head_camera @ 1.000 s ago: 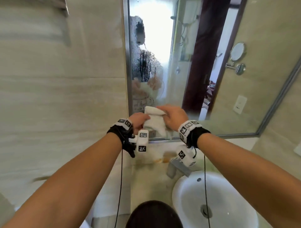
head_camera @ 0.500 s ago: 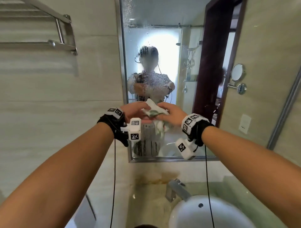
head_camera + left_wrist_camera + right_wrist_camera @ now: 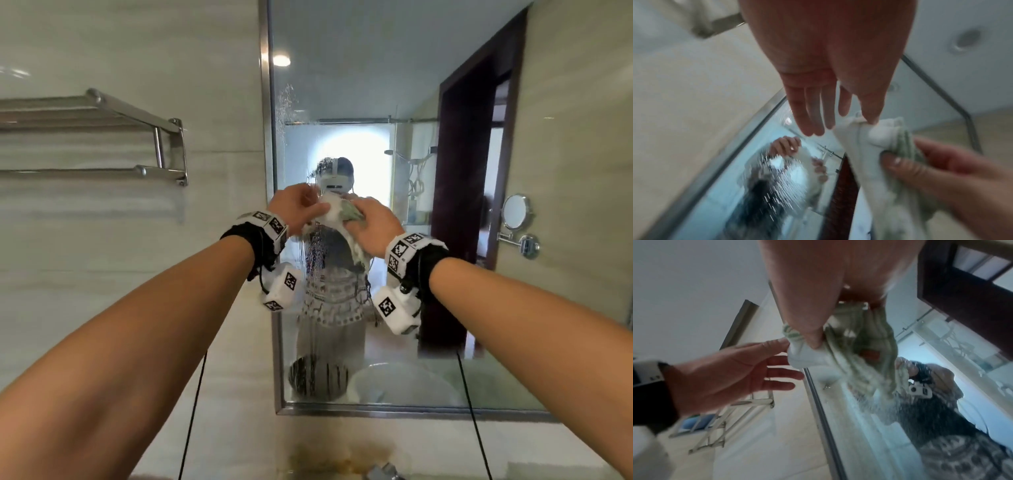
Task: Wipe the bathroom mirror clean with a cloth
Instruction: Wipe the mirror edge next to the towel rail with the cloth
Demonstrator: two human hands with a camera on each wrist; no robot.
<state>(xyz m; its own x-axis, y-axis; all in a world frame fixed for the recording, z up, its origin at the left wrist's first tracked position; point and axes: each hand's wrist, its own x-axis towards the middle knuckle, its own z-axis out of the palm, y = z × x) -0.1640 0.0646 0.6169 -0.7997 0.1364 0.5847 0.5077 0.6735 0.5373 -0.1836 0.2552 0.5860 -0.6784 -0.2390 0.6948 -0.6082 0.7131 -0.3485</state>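
The mirror (image 3: 394, 102) is now more in the head view than 1 s ago: then the hands were low, near its bottom edge above the sink; now they are up at mid-height w/ the rack (image 3: 102, 137) also in sight. I judge this means the cloth is being prepared and brought to the wet zone, wiping not yet started. Water drops (image 3: 317, 253) run down the glass on its left part, close to the left frame edge; the right part looks drier. Free room: much glass above and to the right; the left frame is near, and the rack is beyond it on the wall.

The cloth (image 3: 337, 216), white and green, is bunched between both hands in front of the glass; contact w/ the glass I cannot tell. The right hand (image 3: 373, 226) grips the bunch, fingers curled round it. The left hand (image 3: 294, 205) pinches one corner w/ thumb and forefinger; its other fingers (image 3: 813, 113) are straight.
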